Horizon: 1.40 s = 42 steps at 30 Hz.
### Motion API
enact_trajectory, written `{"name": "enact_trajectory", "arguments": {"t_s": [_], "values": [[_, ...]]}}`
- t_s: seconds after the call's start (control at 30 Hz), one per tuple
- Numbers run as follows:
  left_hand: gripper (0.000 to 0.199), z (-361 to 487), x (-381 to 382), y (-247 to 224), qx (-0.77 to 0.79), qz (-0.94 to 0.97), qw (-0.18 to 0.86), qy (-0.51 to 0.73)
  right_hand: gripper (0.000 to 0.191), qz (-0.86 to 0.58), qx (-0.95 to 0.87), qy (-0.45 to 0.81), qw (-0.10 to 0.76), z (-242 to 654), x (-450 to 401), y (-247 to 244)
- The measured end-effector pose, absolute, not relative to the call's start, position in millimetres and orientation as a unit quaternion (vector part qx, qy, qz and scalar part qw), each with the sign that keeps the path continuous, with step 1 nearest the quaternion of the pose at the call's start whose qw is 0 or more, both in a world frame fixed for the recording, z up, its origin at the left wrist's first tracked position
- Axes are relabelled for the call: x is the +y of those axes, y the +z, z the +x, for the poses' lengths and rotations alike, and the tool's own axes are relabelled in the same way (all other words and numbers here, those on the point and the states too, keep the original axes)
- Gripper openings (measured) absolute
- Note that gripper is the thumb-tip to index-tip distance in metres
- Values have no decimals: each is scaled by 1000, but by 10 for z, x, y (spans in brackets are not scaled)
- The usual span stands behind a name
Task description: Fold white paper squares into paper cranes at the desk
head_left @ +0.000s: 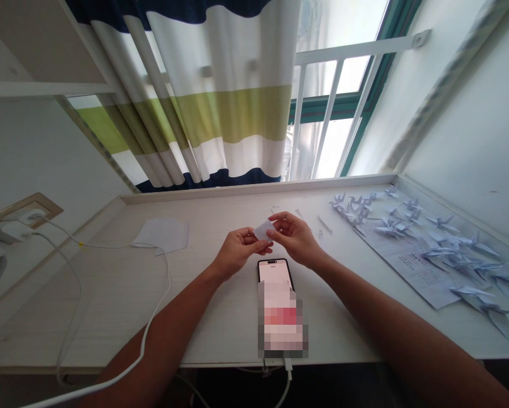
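A small folded piece of white paper (pixel 263 230) is held up between both hands, above the middle of the desk. My left hand (pixel 236 252) pinches its left and lower edge with thumb and fingers. On the other side, my right hand (pixel 296 237) grips the paper's right edge, thumb in front and fingers behind. Just below the hands lies a phone (pixel 275 272), its screen lit and partly pixelated. Folded paper cranes (pixel 397 226) cover the right side of the desk, several of them on a printed sheet (pixel 407 266).
A stack of white paper sheets (pixel 163 235) lies to the left. Thin paper strips (pixel 325 225) are scattered beyond my right hand. White cables (pixel 168 272) run from the wall socket (pixel 29 215) across my left forearm. A raised rim (pixel 254 188) borders the desk's back, below the curtain (pixel 233 113).
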<state>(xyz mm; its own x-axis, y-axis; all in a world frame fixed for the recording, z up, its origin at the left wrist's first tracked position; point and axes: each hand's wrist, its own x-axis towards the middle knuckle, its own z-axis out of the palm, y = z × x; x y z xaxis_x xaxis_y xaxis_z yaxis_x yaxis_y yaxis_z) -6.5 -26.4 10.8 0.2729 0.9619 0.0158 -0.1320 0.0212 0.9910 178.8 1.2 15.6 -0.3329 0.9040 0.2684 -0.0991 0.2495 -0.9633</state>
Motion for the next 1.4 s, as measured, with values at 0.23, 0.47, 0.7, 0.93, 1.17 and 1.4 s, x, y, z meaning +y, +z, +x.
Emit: {"name": "enact_trajectory", "arguments": {"t_s": [0.23, 0.47, 0.7, 0.93, 1.17, 1.4], "values": [[41, -61, -267, 104, 386, 522, 612, 451, 36, -324, -617, 526, 488, 1780, 2, 163], [39, -78, -258, 89, 378, 510, 625, 455, 36, -305, -600, 556, 488, 1773, -40, 212], [39, -69, -266, 96, 385, 506, 625, 453, 37, -303, -588, 562, 496, 1768, -24, 191], [39, -42, -287, 117, 399, 507, 612, 457, 35, -306, -593, 553, 499, 1758, -40, 219], [41, -46, -278, 106, 397, 519, 598, 465, 31, -288, -593, 562, 499, 1769, -59, 260], [40, -51, -278, 105, 401, 515, 588, 477, 27, -276, -596, 579, 483, 1787, -21, 219]]}}
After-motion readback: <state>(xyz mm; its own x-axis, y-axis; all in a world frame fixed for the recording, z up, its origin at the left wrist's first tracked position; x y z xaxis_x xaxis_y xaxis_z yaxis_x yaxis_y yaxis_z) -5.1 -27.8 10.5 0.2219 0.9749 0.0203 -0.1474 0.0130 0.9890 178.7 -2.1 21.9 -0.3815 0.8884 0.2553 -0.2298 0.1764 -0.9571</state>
